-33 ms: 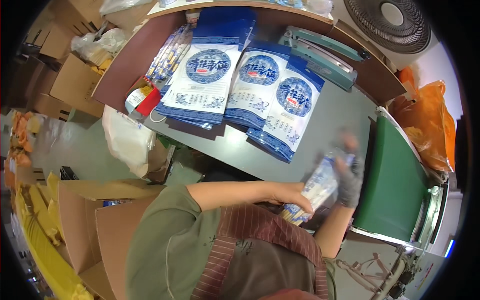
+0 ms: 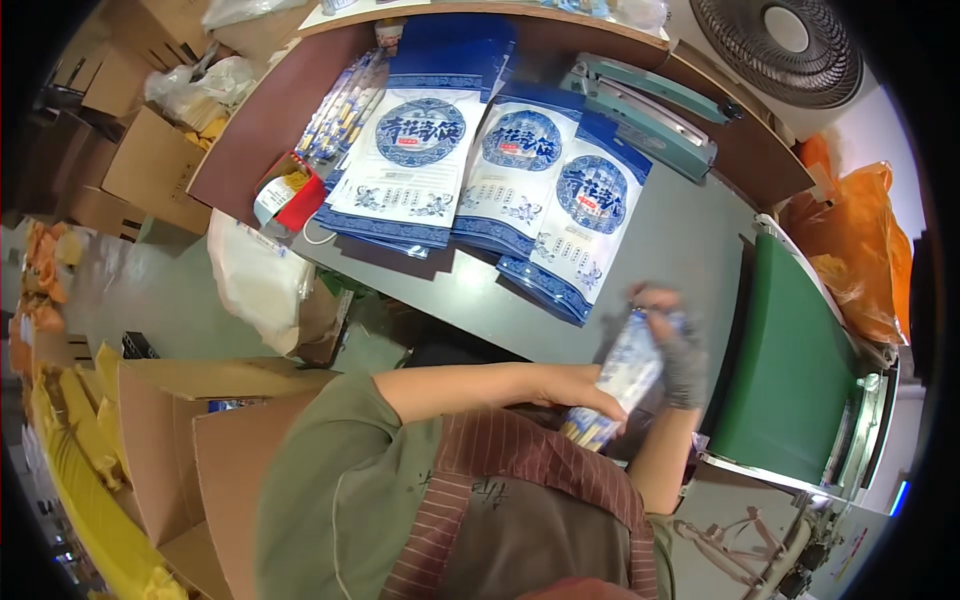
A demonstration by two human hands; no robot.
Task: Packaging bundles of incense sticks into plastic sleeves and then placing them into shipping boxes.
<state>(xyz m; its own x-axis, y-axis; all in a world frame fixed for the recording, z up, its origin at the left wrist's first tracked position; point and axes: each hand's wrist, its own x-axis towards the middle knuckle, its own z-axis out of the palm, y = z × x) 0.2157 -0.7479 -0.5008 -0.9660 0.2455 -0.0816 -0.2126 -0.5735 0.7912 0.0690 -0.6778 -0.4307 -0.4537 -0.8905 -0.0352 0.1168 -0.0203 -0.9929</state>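
Note:
A slim blue-and-white plastic pouch of chopsticks point(image 2: 632, 365) is held tilted between my hands, over the table's near edge. My left hand point(image 2: 588, 390) is closed around its lower part, where pale yellow and blue stick ends show. My right hand point(image 2: 672, 340), in a grey fingerless glove and blurred by motion, has its fingers curled onto the pouch's upper end. Beyond my hands lie printed blue-and-white bags: a left stack point(image 2: 415, 150), a middle stack point(image 2: 515, 165) and a right stack point(image 2: 590, 215), overlapping on the grey table point(image 2: 450, 300).
Loose wrapped chopsticks point(image 2: 345, 110) lie at the back left, near a red box point(image 2: 298, 200). A teal bar sealer point(image 2: 645, 115) stands at the back. To the right is a green conveyor belt point(image 2: 785, 350). An open cardboard box point(image 2: 165, 440) stands at left; a fan point(image 2: 785, 40) is far right.
My right hand has shifted left, and its fingers have curled in onto the top of the pouch. The pouch stands slightly steeper. My left hand keeps its hold.

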